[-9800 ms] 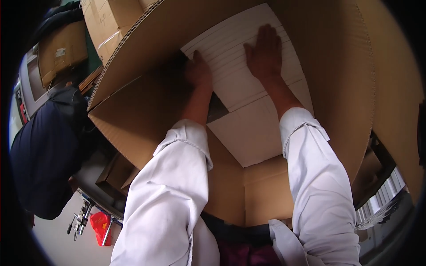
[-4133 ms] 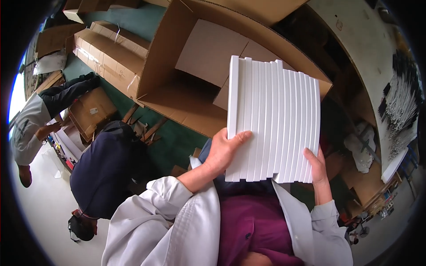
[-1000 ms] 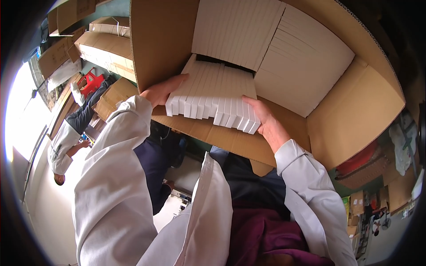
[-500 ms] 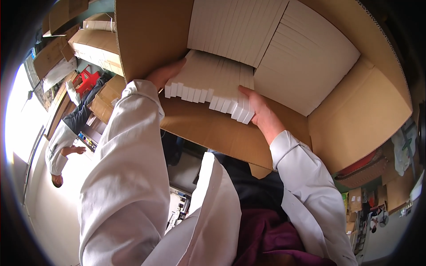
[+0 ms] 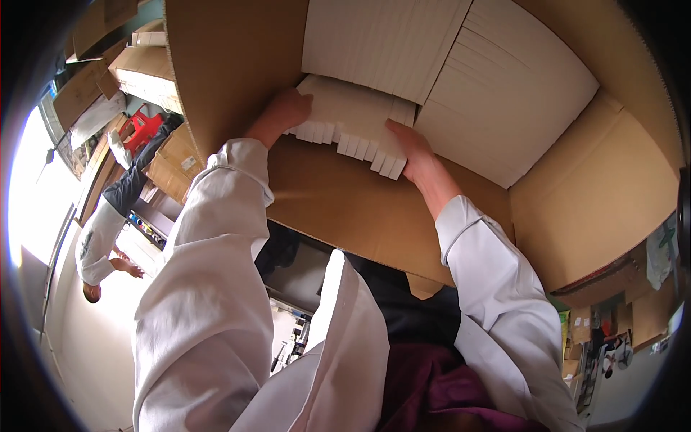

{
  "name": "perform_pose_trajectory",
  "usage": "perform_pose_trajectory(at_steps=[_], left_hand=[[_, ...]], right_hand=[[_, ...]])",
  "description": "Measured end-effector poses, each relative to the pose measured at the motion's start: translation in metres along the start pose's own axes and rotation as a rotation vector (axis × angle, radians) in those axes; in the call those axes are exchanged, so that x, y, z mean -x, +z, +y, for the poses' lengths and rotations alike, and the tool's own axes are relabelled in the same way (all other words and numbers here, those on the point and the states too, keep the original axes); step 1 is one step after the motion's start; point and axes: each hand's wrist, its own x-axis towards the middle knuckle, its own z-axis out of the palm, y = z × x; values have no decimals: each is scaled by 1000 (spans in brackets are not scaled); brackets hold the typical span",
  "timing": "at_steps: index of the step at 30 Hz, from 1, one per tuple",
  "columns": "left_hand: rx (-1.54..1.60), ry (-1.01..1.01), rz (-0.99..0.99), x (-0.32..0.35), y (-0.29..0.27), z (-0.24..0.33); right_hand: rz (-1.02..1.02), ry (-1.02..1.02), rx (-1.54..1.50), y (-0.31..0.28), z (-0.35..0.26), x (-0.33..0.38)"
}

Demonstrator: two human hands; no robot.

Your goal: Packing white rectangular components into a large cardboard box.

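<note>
A row of thin flat white boxes (image 5: 353, 108), standing on edge side by side, lies in the near left part of a large open cardboard carton (image 5: 353, 209). Its near edge is uneven, stepping forward toward the right. My left hand (image 5: 289, 109) is closed at the left end of the row, fingers curled over the top corner. At the other end, my right hand (image 5: 415, 150) grips the last boxes, thumb on top and the other fingers mostly hidden behind the side. Beyond the row, more white boxes (image 5: 378, 43) are packed tightly, with another block (image 5: 504, 93) to the right.
The carton's left wall (image 5: 230, 72) rises beside my left forearm, and its right flap (image 5: 590, 194) leans outward. Brown cartons (image 5: 176, 162) and a red plastic stool (image 5: 142, 128) stand off to the left. Another person (image 5: 101, 237) in a white top is at far left.
The row of white boxes has moved farther into the carton, away from me. My left hand has shifted from the row's side onto its top corner, fingers now curled; my right hand moved slightly inward.
</note>
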Motion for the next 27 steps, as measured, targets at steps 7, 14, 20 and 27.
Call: perform_pose_trajectory(at_steps=[7, 14, 20, 27], left_hand=[[223, -300, 110, 25, -17, 33], [208, -337, 111, 30, -24, 38], [155, -312, 216, 30, -11, 35], [66, -149, 282, 22, -5, 19]], right_hand=[[227, -56, 147, 1, 1, 1], [230, -184, 302, 8, -4, 25], [298, -302, 412, 3, 7, 16], [329, -370, 457, 5, 5, 12]])
